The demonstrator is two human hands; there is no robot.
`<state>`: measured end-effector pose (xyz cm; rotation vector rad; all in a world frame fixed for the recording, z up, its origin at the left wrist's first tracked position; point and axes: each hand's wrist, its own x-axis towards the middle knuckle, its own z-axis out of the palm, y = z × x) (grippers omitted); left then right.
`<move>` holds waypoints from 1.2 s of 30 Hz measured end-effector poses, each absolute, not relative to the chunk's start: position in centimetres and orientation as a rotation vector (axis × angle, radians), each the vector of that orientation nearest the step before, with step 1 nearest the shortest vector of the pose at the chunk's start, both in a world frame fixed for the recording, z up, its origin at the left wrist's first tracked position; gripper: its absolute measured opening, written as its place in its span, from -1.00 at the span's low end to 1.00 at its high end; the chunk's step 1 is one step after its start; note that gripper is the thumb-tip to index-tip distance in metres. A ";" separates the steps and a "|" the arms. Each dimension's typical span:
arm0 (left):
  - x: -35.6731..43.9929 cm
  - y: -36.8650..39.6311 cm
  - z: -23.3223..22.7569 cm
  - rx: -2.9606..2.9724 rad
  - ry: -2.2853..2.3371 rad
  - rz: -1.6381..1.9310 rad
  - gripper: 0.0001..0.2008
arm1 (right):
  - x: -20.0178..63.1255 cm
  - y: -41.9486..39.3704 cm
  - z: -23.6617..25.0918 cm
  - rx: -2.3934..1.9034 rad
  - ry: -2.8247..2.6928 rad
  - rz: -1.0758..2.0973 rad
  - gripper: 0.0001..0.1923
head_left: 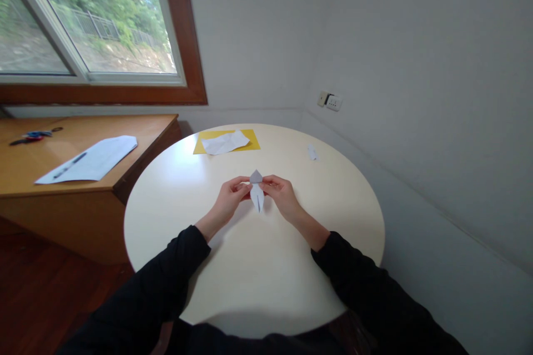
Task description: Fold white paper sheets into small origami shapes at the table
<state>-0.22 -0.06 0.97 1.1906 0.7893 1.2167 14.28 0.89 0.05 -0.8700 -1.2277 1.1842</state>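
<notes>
The left hand (231, 196) and the right hand (283, 195) each grip, between thumb and fingers, one side of a small, pointed, folded white paper piece (257, 196); the dark line at its lower end may be a slit or a shadowed crease. The piece is over the middle of a round, cream-white worktop (166, 222). Beyond the hands, a creased white paper sheet (225, 143) lies on a flat yellow rectangular sheet (254, 138), and a small white paper scrap (312, 152) lies farther right.

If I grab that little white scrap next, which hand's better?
Probably your right hand: the scrap lies nearer it. Your left hand is farther away. Both hold the folded paper.
</notes>
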 end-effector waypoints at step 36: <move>-0.1 -0.4 1.4 1.128 0.904 1.212 -0.80 | 14.4 1.3 -0.7 -0.837 -1.414 1.054 -0.89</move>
